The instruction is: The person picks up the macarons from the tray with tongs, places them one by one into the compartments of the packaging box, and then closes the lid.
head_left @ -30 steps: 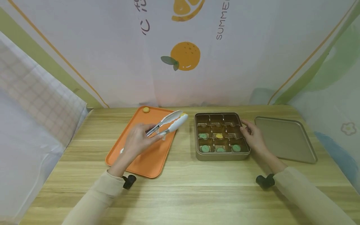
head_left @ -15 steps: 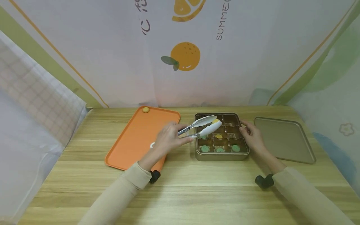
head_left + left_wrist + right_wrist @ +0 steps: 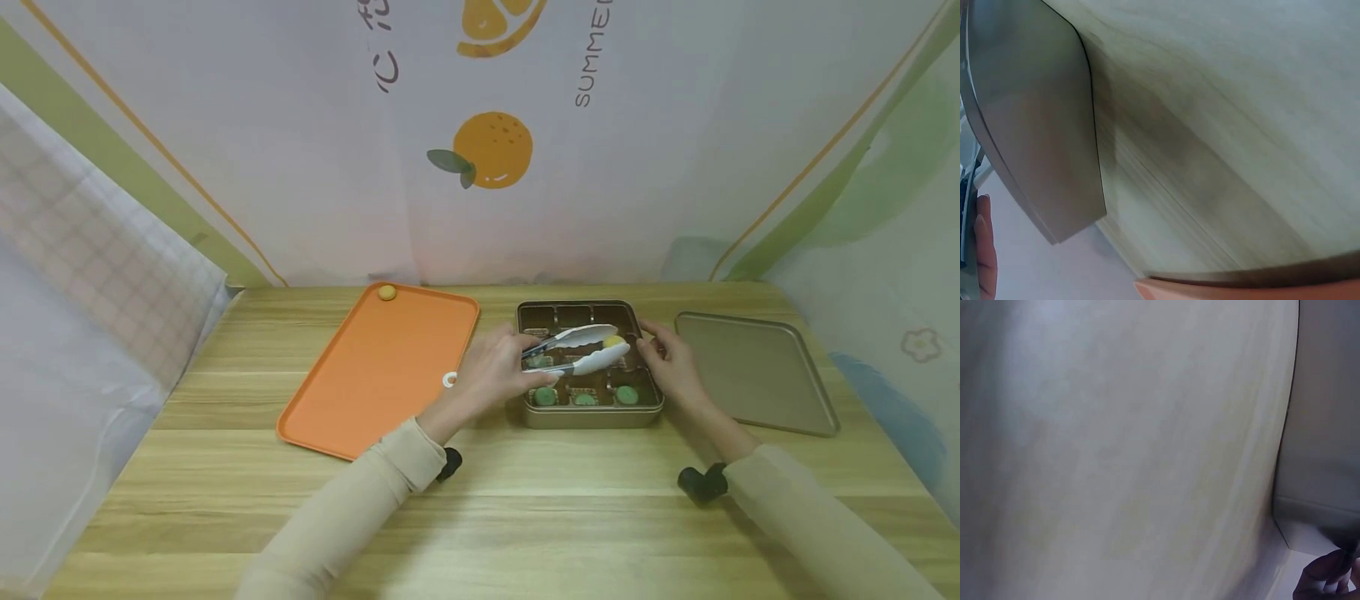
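Note:
My left hand [image 3: 491,367] holds silver tongs with white scalloped tips [image 3: 596,360]. Between the tips is a small round yellow cookie [image 3: 612,342], over the right part of the middle row in a gold tin box [image 3: 592,419]. A brown divided insert fills the box; green cookies [image 3: 545,396] sit in the front row and one at the left of the middle row, partly covered by the tongs. My right hand [image 3: 675,362] grips the box's right side, thumb at the rim. In the right wrist view its fingers [image 3: 1325,575] curl at the box's edge.
An orange tray [image 3: 375,375] lies left of the box, with one yellow cookie [image 3: 387,292] near its far left corner. The flat gold lid [image 3: 757,375] lies to the right, beside my right hand. A printed cloth [image 3: 322,183] hangs behind the wooden table [image 3: 570,517].
My left hand has carried the tongs and the yellow cookie rightward from over the orange tray to over the box. The right hand has stayed at the box's side.

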Action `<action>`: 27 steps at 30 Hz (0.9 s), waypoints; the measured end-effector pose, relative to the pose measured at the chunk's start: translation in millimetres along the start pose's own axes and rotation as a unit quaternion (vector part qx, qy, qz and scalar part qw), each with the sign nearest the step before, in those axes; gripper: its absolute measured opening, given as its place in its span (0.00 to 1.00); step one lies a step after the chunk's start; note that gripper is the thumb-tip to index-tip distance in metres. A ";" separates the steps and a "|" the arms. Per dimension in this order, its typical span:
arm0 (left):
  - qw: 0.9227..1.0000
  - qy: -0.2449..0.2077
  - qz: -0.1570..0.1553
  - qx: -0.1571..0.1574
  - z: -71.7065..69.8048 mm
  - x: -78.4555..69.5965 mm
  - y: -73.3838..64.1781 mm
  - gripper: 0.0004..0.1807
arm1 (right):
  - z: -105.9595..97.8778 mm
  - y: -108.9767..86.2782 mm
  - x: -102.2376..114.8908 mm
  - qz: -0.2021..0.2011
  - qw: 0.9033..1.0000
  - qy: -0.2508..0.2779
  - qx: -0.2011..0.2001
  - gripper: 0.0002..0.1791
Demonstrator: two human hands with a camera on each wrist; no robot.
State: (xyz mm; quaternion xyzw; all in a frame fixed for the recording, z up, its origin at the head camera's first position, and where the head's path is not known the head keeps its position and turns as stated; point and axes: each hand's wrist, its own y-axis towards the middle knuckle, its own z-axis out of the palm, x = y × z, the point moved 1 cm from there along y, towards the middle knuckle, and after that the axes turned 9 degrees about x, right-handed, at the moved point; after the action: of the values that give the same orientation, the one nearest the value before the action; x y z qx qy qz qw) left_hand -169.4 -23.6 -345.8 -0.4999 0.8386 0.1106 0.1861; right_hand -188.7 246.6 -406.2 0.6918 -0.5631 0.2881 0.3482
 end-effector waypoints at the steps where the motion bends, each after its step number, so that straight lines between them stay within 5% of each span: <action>1: 1.000 0.010 0.001 0.001 0.7 -1.3 1.4 0.32 | 0.0 0.2 0.0 0.001 1.000 0.000 0.001 0.20; 27: 0.995 0.056 -0.035 0.077 -2.7 -26.5 22.7 0.32 | 0.8 1.9 -4.7 0.000 1.000 -0.003 -0.004 0.20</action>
State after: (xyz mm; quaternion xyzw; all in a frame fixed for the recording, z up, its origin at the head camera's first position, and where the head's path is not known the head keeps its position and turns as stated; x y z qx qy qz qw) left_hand -178.5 7.3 -332.2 -0.5187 0.8356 0.0108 0.1807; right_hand -191.5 248.4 -410.1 0.6915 -0.5649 0.2840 0.3494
